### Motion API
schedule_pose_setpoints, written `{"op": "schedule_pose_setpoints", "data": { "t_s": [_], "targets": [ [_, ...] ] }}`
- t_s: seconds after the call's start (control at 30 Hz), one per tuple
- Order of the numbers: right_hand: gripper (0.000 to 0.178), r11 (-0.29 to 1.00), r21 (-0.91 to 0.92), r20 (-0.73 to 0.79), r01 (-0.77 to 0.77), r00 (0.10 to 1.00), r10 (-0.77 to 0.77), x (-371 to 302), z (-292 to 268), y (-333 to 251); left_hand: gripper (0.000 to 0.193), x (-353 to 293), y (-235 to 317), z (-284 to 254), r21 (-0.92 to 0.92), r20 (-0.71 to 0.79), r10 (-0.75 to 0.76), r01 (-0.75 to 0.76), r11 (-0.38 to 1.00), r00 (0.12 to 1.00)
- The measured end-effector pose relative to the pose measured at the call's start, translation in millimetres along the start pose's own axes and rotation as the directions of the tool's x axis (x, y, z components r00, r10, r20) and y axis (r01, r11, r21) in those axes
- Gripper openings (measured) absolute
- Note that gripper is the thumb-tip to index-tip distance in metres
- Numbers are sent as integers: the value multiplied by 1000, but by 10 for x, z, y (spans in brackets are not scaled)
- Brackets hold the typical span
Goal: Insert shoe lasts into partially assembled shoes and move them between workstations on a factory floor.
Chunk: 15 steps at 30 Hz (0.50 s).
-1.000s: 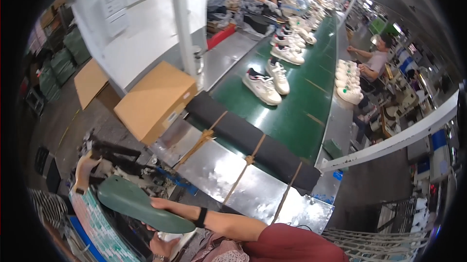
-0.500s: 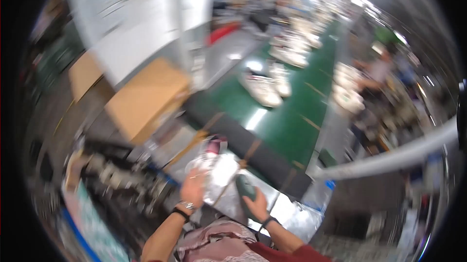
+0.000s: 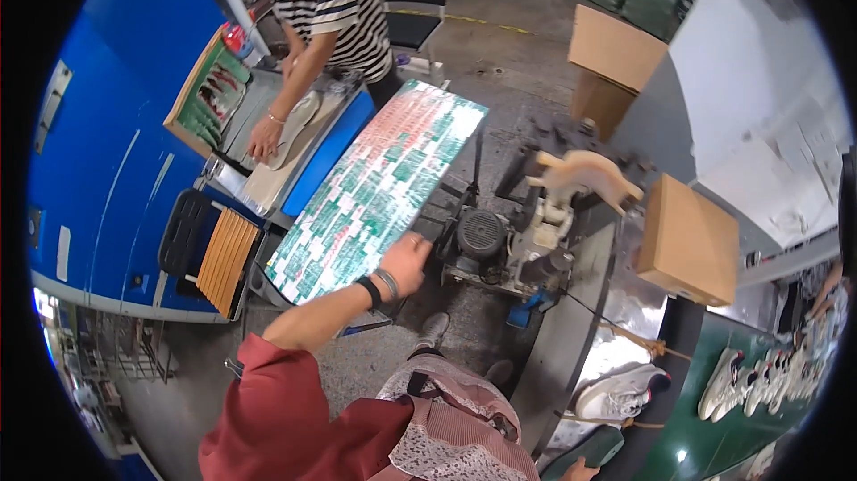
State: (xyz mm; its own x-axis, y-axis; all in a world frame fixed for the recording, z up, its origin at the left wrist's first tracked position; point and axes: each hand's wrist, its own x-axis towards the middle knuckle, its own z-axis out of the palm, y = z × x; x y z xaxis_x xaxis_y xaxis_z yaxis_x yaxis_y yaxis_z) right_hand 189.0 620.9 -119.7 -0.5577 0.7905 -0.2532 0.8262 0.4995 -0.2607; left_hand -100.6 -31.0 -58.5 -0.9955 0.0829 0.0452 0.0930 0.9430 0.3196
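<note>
My left hand (image 3: 406, 265), with bracelets and a dark band at the wrist, is over the right edge of a table covered in a green, white and red patterned sheet (image 3: 375, 182). Its fingers are loosely bent and apart, with nothing seen in them. At the lower edge, my right hand (image 3: 582, 470) is partly cut off by the frame. It grips a dark green shoe last (image 3: 594, 451) above a metal bench. A white shoe (image 3: 620, 393) lies on its side on that bench, just beyond the last.
A machine with a motor (image 3: 482, 234) and a curved beige guard (image 3: 589, 176) stands ahead. At right, white shoes (image 3: 723, 383) line a green conveyor (image 3: 687, 445); a cardboard box (image 3: 689, 240) is nearby. A co-worker in a striped shirt (image 3: 344, 12) handles an insole-shaped piece (image 3: 295, 133).
My view has swung left from the conveyor to the patterned table. My left hand has left the white shoe and moved out over the table's edge. The right hand keeps the last.
</note>
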Motion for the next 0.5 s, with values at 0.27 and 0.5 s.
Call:
{"op": "schedule_pose_setpoints", "data": {
  "t_s": [0.27, 0.5],
  "targets": [
    [64, 882, -183, -78, 434, 888, -453, -716, 714, -131, 52, -400, -1357, 339, 7, 18, -215, 215, 977, 976],
    [41, 445, -147, 686, 883, 415, -598, -354, 920, -213, 28, -858, -912, 636, 73, 305, 319, -356, 932, 897]
  ]
}}
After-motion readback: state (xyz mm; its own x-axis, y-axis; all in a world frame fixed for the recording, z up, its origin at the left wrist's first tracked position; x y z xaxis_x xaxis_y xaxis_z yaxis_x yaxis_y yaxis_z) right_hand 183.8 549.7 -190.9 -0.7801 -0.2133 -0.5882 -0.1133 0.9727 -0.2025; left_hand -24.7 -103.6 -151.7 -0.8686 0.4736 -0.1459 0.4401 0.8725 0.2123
